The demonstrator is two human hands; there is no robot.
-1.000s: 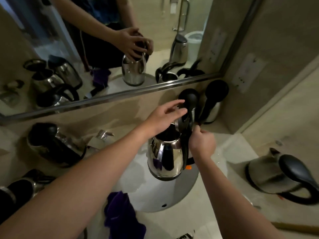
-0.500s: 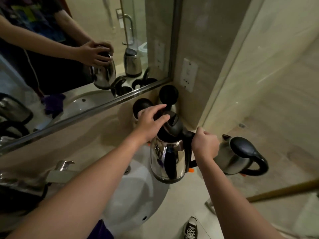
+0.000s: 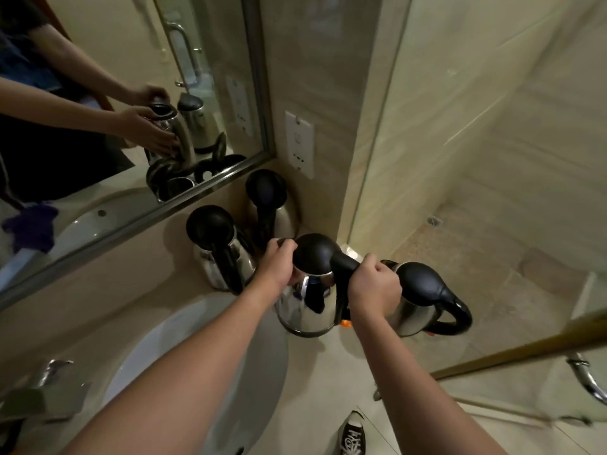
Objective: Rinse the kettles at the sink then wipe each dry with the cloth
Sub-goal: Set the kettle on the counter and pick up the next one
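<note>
Four kettles stand at the right end of the desk (image 3: 184, 310), gathered in the corner between mirror (image 3: 131, 126) and wall, likely so the sink (image 3: 203, 349) is left free for rinsing; item one, the held kettle (image 3: 308, 307), polished steel body tapering upward, domed matte black lid closed, base at or just above the desk beside the sink rim, though the angle hides the contact; the right hand (image 3: 372, 292) is curled tight around its black plastic handle, carrying the weight; the left hand (image 3: 276, 264) cups the spout side near the lid, fingers wrapped against the steel, apparently steadying the body as it is set among the others; item two, a matching kettle (image 3: 423, 300) just right of it, looped black handle turned outward for an easy grab; items three and four, back kettle (image 3: 269, 205) in the corner under the wall socket (image 3: 299, 142), and left kettle (image 3: 220, 254) before the mirror, both mirror-bright steel with rounded black lids; the sink is smooth white ceramic, oval; the purple cloth (image 3: 31, 228) shows only as a reflection in the mirror, soft and crumpled.
</note>
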